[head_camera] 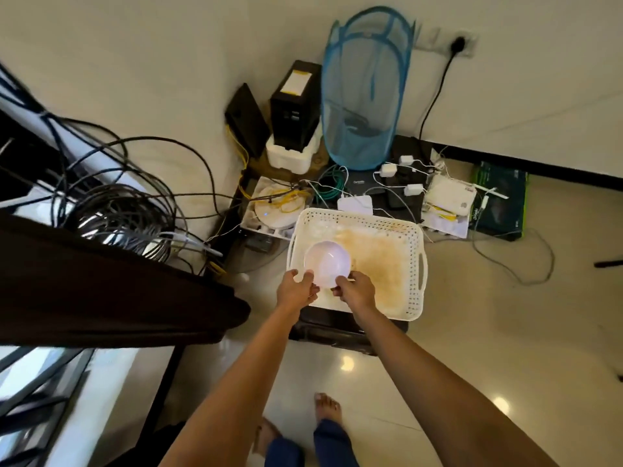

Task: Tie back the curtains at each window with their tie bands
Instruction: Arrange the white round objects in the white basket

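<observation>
Person holds a white bowl (328, 262) w/ both hands at the near-left corner of a white basket (413, 257): L hand (296, 291) pinches its left rim, R hand (357, 291) its right rim, fingers curled on the edge; can't tell if it rests on the basket floor. The dark curtain (118, 291) hangs at left, above the window bars (33, 399), near the L forearm, untouched by either hand. Beyond the basket: adapters (389, 170), a cable coil (118, 210) at left, and a blue mesh hamper (364, 96) by the wall.
</observation>
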Motion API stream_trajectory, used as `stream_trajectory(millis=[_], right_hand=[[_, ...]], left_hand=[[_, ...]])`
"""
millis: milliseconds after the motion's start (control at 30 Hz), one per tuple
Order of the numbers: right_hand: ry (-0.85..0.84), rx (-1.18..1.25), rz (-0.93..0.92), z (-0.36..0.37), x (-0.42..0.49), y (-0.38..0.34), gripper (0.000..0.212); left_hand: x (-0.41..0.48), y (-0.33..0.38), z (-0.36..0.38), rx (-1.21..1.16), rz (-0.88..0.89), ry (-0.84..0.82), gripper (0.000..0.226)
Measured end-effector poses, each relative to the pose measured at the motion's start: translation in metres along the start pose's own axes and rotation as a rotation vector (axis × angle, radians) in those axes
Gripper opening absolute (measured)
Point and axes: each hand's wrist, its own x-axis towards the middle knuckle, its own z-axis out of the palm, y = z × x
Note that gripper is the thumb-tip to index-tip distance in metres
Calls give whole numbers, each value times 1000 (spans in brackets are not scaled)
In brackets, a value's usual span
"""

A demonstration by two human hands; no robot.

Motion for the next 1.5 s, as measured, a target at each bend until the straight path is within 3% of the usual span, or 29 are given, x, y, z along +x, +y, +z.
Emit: stream_trajectory(millis=[200, 367, 867, 967, 1133, 1367, 1500], right_hand=[[146, 124, 83, -33, 57, -12, 31], [206, 162, 164, -35, 102, -11, 33], [193, 113, 225, -5, 142, 8, 30], [189, 73, 261, 1, 127, 13, 39], [117, 83, 305, 21, 89, 7, 30], [-107, -17, 160, 101, 25, -16, 25], [-255, -193, 69, 157, -10, -9, 24]], left_hand=[[22, -7, 33, 61, -40, 8, 23], [48, -16, 46, 54, -56, 37, 25], [63, -28, 33, 173, -7, 93, 22], [55, -27, 23, 164, -3, 89, 16], [40, -26, -6, 136, 10, 124, 14], [6, -44, -85, 85, -19, 112, 10], [-13, -67, -151, 121, -59, 156, 30]])
